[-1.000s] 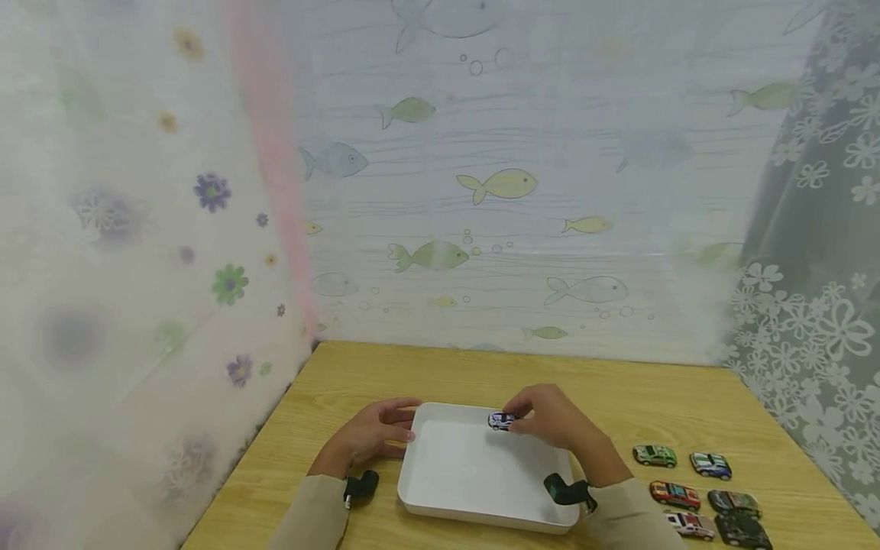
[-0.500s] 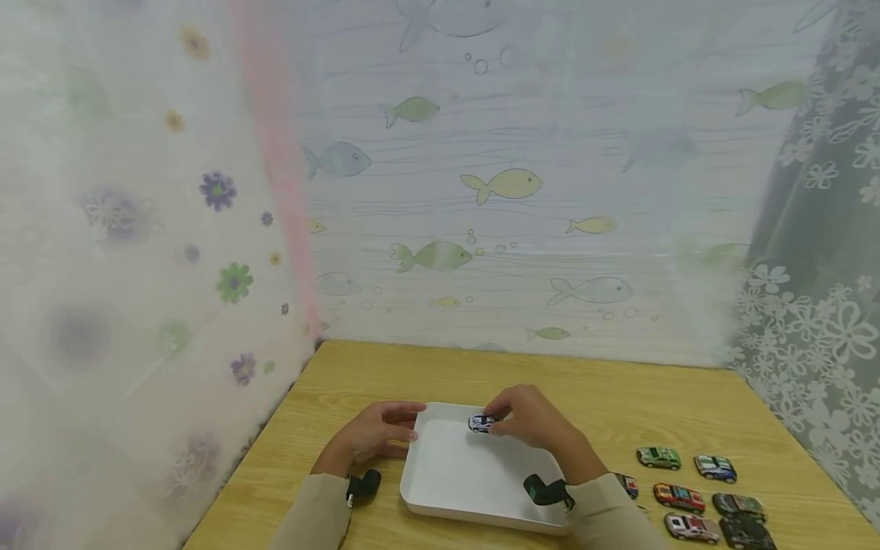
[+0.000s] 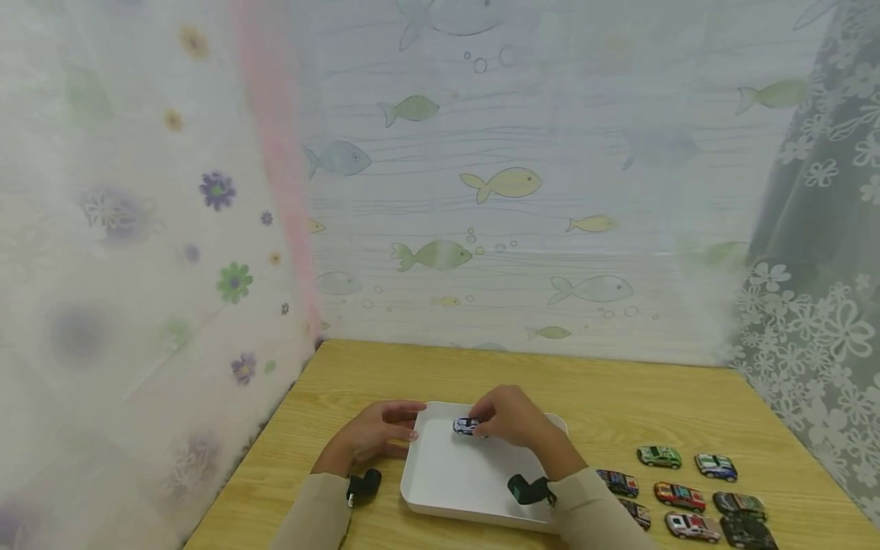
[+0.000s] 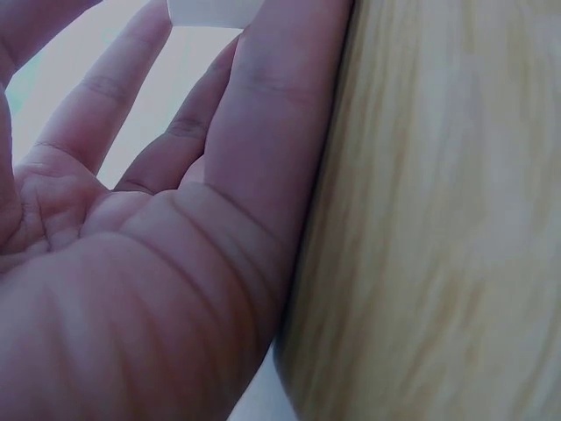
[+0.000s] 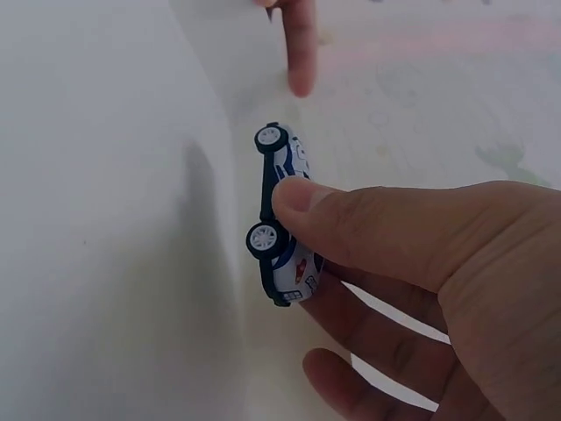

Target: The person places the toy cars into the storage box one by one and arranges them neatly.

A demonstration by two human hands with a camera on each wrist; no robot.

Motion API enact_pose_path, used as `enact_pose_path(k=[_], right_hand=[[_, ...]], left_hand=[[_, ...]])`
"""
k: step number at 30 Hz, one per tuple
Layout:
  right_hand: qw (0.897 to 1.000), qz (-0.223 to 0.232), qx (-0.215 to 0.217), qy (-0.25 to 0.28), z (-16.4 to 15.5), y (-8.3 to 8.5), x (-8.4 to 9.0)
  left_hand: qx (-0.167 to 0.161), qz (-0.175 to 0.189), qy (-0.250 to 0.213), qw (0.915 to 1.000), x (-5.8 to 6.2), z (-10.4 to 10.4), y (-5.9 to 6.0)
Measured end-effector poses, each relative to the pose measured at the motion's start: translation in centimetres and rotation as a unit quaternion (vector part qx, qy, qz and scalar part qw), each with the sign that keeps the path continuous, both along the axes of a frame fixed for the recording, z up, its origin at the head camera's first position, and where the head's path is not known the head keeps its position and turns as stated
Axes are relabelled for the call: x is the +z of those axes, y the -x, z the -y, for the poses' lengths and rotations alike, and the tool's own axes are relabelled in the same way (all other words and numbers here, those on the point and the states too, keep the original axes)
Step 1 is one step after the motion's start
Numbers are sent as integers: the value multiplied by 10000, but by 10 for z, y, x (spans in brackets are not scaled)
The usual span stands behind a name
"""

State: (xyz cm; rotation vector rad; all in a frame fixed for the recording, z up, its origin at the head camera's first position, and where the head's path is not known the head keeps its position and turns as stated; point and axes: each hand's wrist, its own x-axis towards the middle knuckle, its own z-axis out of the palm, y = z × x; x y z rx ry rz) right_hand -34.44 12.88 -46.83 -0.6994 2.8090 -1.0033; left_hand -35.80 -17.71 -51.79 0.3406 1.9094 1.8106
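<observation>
Right hand [image 3: 512, 420] pinches a small white-and-blue toy car [image 5: 282, 215] between thumb and fingers, holding it over the far part of the white tray [image 3: 447, 477]. Left hand [image 3: 371, 435] rests with straight fingers against the tray's left rim on the wooden table [image 3: 619, 397]. More toy cars [image 3: 687, 489] sit in rows to the tray's right.

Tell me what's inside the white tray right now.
Only a white and blue toy car, pinched by the right hand over the white tray. That hand and wrist cover part of the tray's floor.
</observation>
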Motion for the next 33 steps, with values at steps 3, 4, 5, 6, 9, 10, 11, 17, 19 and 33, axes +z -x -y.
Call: enact_pose_path(k=[3,4,5,6,9,10,11,17,19,33], right_hand=[[10000,7,9,-80,5,1,-1],[9999,11,10,-113,7,2,-1],[9999,9,17,-132,9,2,-1],[9999,-6,25,-159,10,2,-1],[9997,-34,50,-221,16,2,-1],[9997,-44,58,-245,18,2,-1],[9996,-45,58,-260,20,3,-2],[9992,-100,32,-389,29,5,-8],[9990,-147,29,-423,31,6,-8],[9991,-223,-31,-363,42,7,-9]], left_hand=[[-15,21,-19,10000,-1,0,0],[-19,20,-21,10000,-1,0,1],[-33,22,-29,10000,-1,0,1],[-53,32,-53,10000,-1,0,1],[-115,34,-92,9999,0,1,1],[-144,38,-110,9998,0,1,1],[-157,43,-116,9998,0,1,1],[-163,67,-102,9998,-1,2,1],[-142,72,-96,9998,-2,2,2],[-178,11,-124,9998,-1,2,2]])
